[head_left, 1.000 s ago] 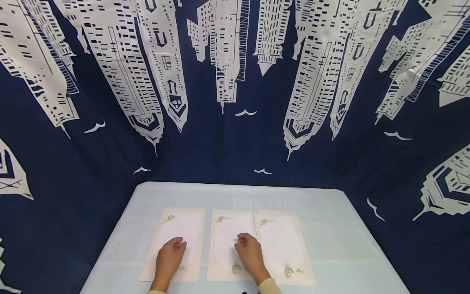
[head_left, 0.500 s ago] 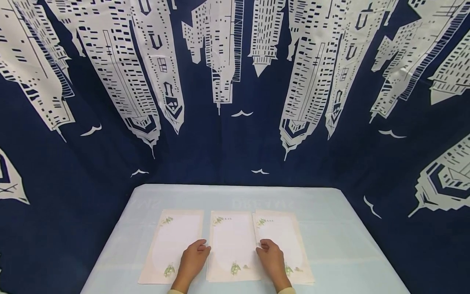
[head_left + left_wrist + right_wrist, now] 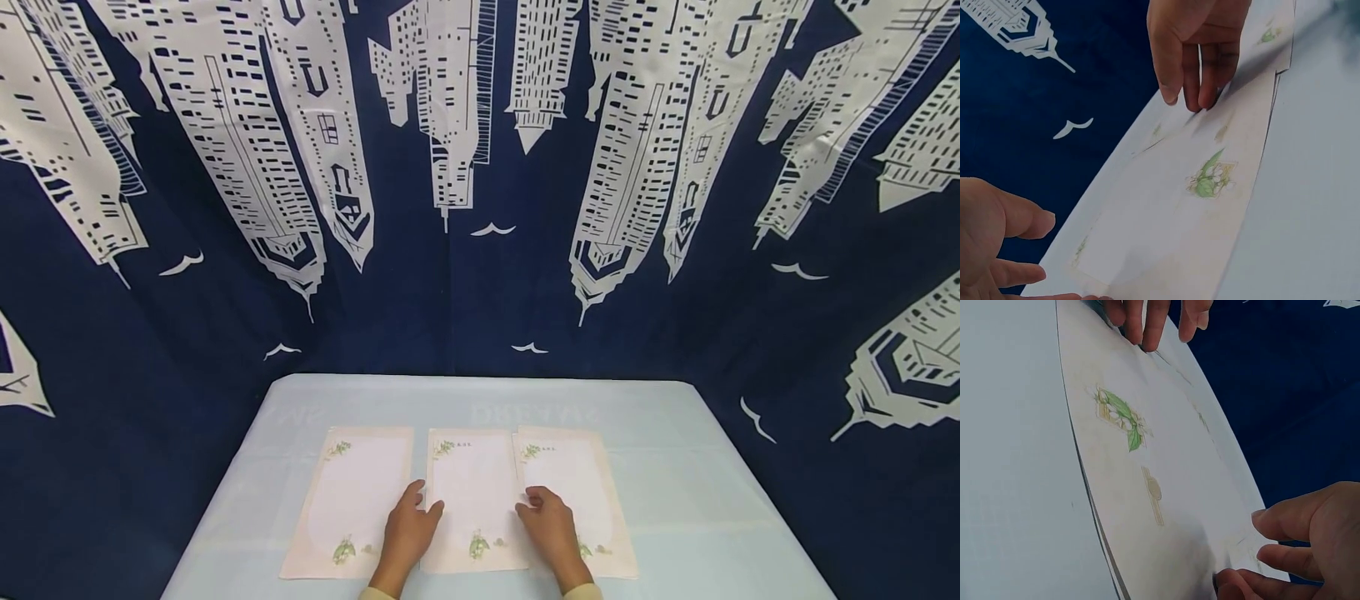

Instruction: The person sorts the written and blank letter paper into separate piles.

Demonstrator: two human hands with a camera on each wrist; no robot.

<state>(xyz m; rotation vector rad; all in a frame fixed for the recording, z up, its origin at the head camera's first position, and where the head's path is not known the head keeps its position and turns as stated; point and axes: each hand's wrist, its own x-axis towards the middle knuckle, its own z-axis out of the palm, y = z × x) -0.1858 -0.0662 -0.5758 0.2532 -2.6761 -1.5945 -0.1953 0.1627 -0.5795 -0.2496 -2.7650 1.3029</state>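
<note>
Three piles of pale pink letter paper printed with green leafy flowers lie side by side. The left paper stands apart; the middle paper overlaps the edge of the right paper. My left hand is at the middle paper's left edge, thumb and fingers spread. At that paper's right edge, my right hand has its fingertips down, its palm over the right paper. The right wrist view shows the middle paper between both hands, slightly bowed, with layered sheet edges along its near side.
A white-covered table carries the papers, with table surface around them on every side. Behind and beside it hangs a dark blue cloth printed with white upside-down buildings and birds.
Both hands have moved right, from over the left and middle papers to the two side edges of the middle paper. In the last half second the left thumb and fingers have spread wider.
</note>
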